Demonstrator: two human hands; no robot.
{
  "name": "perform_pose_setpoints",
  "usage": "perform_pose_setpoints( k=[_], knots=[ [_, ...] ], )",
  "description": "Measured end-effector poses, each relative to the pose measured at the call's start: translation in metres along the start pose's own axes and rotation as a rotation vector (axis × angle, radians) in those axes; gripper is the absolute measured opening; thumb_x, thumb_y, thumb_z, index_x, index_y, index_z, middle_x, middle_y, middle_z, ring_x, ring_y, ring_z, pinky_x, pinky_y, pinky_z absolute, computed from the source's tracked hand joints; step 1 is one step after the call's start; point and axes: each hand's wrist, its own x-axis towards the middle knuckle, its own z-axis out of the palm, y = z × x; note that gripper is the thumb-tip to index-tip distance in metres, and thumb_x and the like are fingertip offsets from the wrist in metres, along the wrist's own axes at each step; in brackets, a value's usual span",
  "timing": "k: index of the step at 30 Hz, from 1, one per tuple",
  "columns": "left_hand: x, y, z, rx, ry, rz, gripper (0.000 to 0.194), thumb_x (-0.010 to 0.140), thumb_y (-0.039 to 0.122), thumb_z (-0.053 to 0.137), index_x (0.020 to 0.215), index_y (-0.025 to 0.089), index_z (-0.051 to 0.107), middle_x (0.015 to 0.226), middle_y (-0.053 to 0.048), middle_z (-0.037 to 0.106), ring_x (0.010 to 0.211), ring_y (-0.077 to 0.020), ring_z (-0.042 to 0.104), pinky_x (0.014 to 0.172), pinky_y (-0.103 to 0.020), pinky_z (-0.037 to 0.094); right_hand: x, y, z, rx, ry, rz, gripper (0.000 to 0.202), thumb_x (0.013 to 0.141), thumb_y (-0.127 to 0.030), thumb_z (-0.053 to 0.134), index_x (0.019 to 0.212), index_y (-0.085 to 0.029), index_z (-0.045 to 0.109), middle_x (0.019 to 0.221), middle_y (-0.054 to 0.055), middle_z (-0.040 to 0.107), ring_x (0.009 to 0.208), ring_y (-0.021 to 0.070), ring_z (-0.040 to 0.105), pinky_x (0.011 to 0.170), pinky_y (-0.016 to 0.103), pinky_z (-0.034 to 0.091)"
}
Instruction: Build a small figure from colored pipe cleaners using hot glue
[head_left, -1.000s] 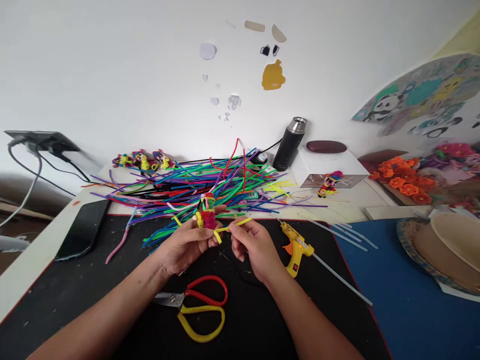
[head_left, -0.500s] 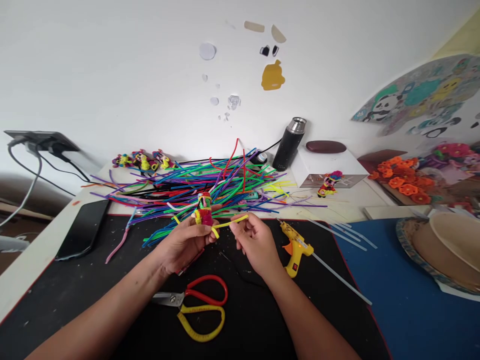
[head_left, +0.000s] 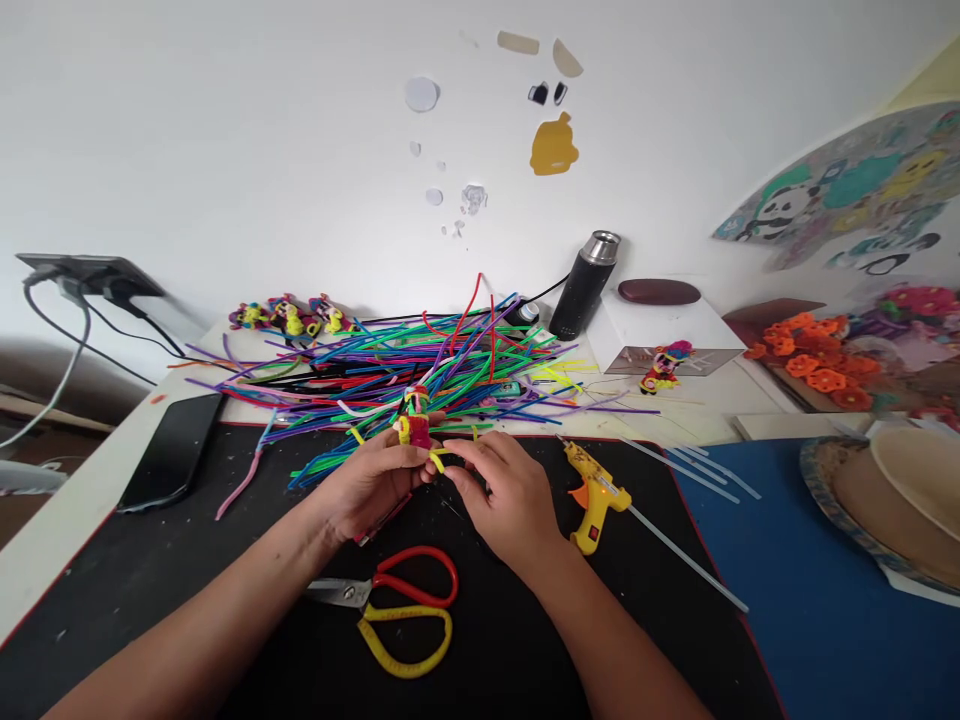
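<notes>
A small figure [head_left: 416,418] of red, yellow and green fuzzy stems stands upright between the fingers of my left hand [head_left: 375,480]. From its lower right side sticks out a bent yellow stem [head_left: 438,460]. The thumb and index finger of my right hand [head_left: 506,490] pinch that stem close to the figure. Behind both hands spreads a heap of coloured fuzzy stems [head_left: 450,350]. Scissors [head_left: 375,592] with one red and one yellow handle lie just below my hands on the black mat [head_left: 285,640].
To the right lie a yellow glue gun [head_left: 596,500] and clear glue sticks [head_left: 705,468]. A phone [head_left: 172,452] rests at the left. Further back are finished figures [head_left: 289,318], a black flask [head_left: 586,285] and a white box [head_left: 667,335]. A round basket [head_left: 832,500] sits far right.
My right hand has slid left along the yellow stem and now grips it nearer the figure. The whole view has shifted slightly.
</notes>
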Motion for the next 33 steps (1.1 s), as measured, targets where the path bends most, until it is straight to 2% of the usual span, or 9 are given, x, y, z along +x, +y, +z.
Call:
perform_pose_setpoints(
  k=[7,14,24,33],
  knots=[
    [-0.0003,-0.0049,0.0044,0.023,-0.018,-0.041,0.047,0.068,0.012,0.09,0.113,0.015,0.076,0.082,-0.003,0.073,0.071,-0.0136,0.065,0.07,-0.023,0.056,-0.0002,0.0013,0.0003,-0.174,-0.065,-0.077,0.022,0.107,-0.024,0.057,0.113,-0.022,0.078,0.091,0.008,0.071,0.087,0.0214,0.067,0.071,0.031,0.051],
    [0.0003,-0.0084,-0.0004,0.054,-0.065,-0.068,0.054,0.071,0.012,0.089,0.123,0.015,0.073,0.085,-0.004,0.073,0.073,-0.014,0.064,0.072,-0.025,0.054,-0.0016,0.0021,0.0009,-0.157,-0.077,-0.085,0.019,0.106,-0.023,0.059,0.107,-0.021,0.078,0.09,0.007,0.07,0.086,0.021,0.066,0.072,0.031,0.05],
    [-0.0043,-0.0056,-0.0026,0.025,-0.123,-0.098,0.045,0.079,0.011,0.086,0.122,0.017,0.076,0.089,-0.005,0.074,0.076,-0.0141,0.066,0.077,-0.025,0.054,-0.0008,-0.0013,0.0016,-0.128,-0.091,-0.061,0.019,0.106,-0.022,0.057,0.101,-0.021,0.076,0.088,0.007,0.072,0.086,0.0214,0.066,0.072,0.032,0.048],
    [-0.005,-0.0063,-0.0037,0.011,-0.03,-0.114,0.034,0.081,0.019,0.087,0.114,0.016,0.078,0.092,-0.007,0.073,0.08,-0.0171,0.068,0.075,-0.027,0.057,-0.0008,-0.002,0.0008,-0.12,-0.106,-0.062,0.016,0.103,-0.019,0.059,0.097,-0.021,0.074,0.086,0.005,0.071,0.085,0.0215,0.065,0.071,0.032,0.046]
  ],
)
